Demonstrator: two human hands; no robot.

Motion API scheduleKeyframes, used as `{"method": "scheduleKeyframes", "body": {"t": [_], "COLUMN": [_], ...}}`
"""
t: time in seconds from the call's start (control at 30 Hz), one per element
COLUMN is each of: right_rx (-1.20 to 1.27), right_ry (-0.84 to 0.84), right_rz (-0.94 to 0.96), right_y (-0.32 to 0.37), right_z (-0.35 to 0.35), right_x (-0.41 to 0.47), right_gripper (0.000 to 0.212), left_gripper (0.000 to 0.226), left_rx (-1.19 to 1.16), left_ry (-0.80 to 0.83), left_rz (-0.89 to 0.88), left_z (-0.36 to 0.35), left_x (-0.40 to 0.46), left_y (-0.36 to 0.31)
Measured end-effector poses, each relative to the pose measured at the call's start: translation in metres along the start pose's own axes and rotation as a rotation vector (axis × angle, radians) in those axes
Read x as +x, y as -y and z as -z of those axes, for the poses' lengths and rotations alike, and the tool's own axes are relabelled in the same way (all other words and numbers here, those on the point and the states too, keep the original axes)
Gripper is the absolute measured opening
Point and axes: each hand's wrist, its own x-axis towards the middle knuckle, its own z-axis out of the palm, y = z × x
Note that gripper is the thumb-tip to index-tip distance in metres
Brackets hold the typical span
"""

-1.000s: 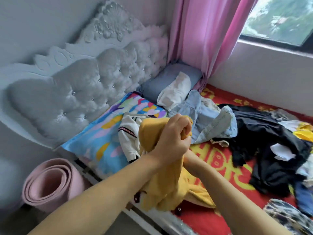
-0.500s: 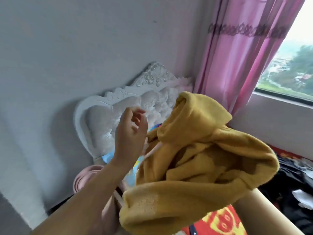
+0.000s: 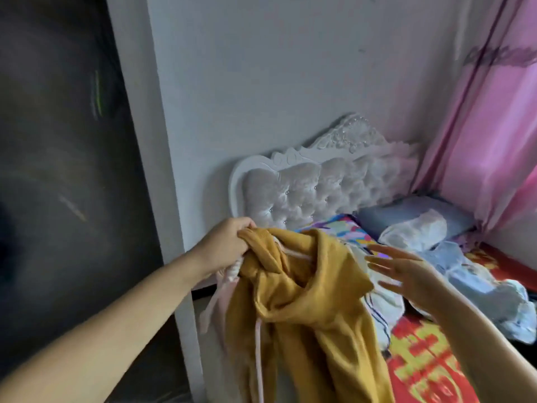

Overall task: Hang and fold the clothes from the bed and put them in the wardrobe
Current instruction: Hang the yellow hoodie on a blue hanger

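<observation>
— Hoodie (image 3: 313,309) now hangs lower centre from the left hand (image 3: 223,248), whose grip clenches its top with a pink hanger (image 3: 232,271); the right hand (image 3: 406,271) has let go, fingers spread.
— So it's hung?
— Probably; view has swung to the dark wardrobe (image 3: 58,199), far left. Bed (image 3: 421,359), right, keeps more clothes (image 3: 465,271).

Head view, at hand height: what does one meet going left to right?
Dark wardrobe opening → left hand gripping the yellow garment → right hand, fingers spread, holding nothing → light blue clothes on the bed.
</observation>
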Motion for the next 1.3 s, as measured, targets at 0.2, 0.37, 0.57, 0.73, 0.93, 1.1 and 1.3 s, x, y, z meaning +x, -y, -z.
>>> {"method": "scheduleKeyframes", "body": {"t": [0.2, 0.37, 0.57, 0.73, 0.93, 1.1, 1.3], "right_rx": [-0.617, -1.039, -0.522, -0.425, -0.58, -1.043, -1.406], "right_ry": [0.427, 0.405, 0.153, 0.21, 0.138, 0.098, 0.334], "right_rz": [0.516, 0.627, 0.586, 0.653, 0.843, 0.866, 0.645], "right_y": [0.016, -0.013, 0.027, 0.069, 0.106, 0.11, 0.133], "right_z": [-0.167, -0.284, -0.409, -0.512, -0.579, -0.582, -0.606], "right_x": [-0.036, -0.038, -0.042, -0.06, -0.072, -0.041, 0.018], "right_gripper": [0.024, 0.02, 0.024, 0.028, 0.025, 0.016, 0.031], "left_gripper": [0.018, 0.014, 0.039, 0.086, 0.035, 0.008, 0.016], "left_rx": [0.101, 0.054, 0.505, 0.3, 0.177, 0.622, 0.335], "left_ry": [-0.008, -0.04, 0.337, 0.099, -0.342, -0.62, -0.632], "left_rz": [-0.099, -0.182, 0.121, 0.285, 0.291, 0.337, 0.389], "left_z": [0.047, 0.116, 0.239, 0.298, 0.29, 0.37, 0.432], "left_x": [-0.075, -0.124, -0.189, -0.224, -0.201, -0.192, -0.138], "left_y": [0.01, 0.026, 0.081, 0.13, 0.178, 0.208, 0.206]}}
